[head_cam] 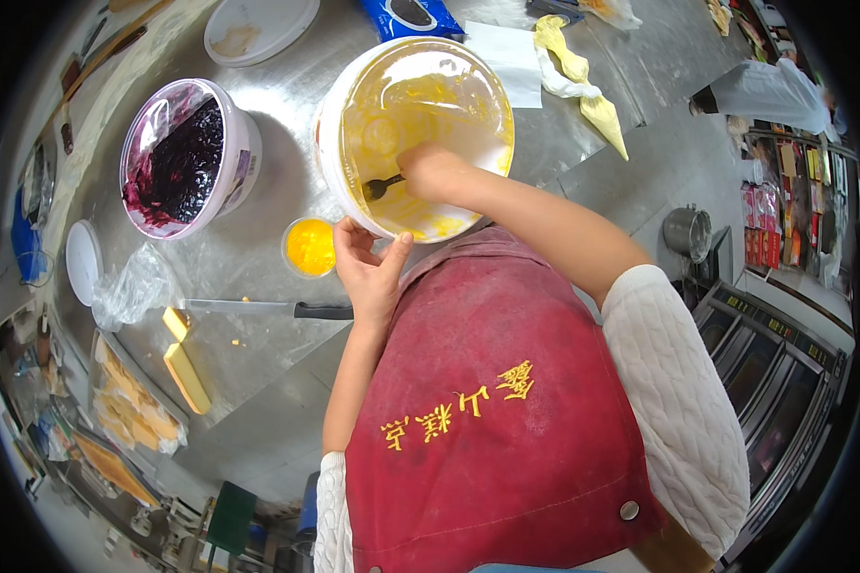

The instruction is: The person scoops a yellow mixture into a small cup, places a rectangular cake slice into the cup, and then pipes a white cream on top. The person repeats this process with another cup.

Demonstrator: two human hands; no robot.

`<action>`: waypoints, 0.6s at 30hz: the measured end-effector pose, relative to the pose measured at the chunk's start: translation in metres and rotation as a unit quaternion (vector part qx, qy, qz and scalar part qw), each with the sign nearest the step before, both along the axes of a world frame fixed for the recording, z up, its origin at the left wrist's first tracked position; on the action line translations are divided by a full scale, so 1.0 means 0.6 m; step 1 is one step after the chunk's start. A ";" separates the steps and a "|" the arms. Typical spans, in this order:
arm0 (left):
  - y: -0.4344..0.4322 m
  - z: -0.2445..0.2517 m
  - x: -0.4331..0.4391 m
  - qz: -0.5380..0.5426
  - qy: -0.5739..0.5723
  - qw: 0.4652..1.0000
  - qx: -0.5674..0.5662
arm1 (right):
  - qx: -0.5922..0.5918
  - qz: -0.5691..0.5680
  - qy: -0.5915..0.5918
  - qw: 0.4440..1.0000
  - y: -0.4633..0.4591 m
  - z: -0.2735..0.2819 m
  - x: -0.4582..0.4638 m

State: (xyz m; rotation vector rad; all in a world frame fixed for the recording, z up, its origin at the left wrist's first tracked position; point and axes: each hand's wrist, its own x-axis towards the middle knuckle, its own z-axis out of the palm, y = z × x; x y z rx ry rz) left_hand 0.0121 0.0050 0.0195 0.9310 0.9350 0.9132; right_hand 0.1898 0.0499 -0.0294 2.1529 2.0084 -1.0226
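A large white plastic bucket [498, 136] stands tilted towards me at the metal table's near edge, its inside smeared with yellow filling. My left hand [373, 265] grips its near rim, thumb along the edge. Inside it, my right hand [430, 172] holds a black plastic fork [377, 188], its tines near the left wall. Left of the bucket sits a small clear cup of yellow filling [311, 247]. Farther left, a tub [251, 161] holds dark purple jam [195, 168].
A long knife [258, 308], cake strips [186, 376] and a crumpled plastic bag [136, 286] lie at left. Behind are a round lid [261, 29], a blue packet [412, 18], paper [505, 64] and a filled piping bag [580, 79]. A person [767, 93] stands at far right.
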 end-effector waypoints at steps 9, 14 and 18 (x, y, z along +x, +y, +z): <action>0.005 -0.047 -0.003 0.058 -0.091 0.989 -0.103 | 0.018 -0.141 0.191 0.971 0.018 0.076 0.002; 0.028 -0.058 0.014 0.095 -0.111 0.977 -0.154 | 0.107 -0.192 0.229 0.948 -0.025 0.164 0.026; 0.039 -0.067 0.037 0.112 -0.131 0.970 -0.173 | 0.179 -0.209 0.290 0.917 -0.042 0.208 -0.014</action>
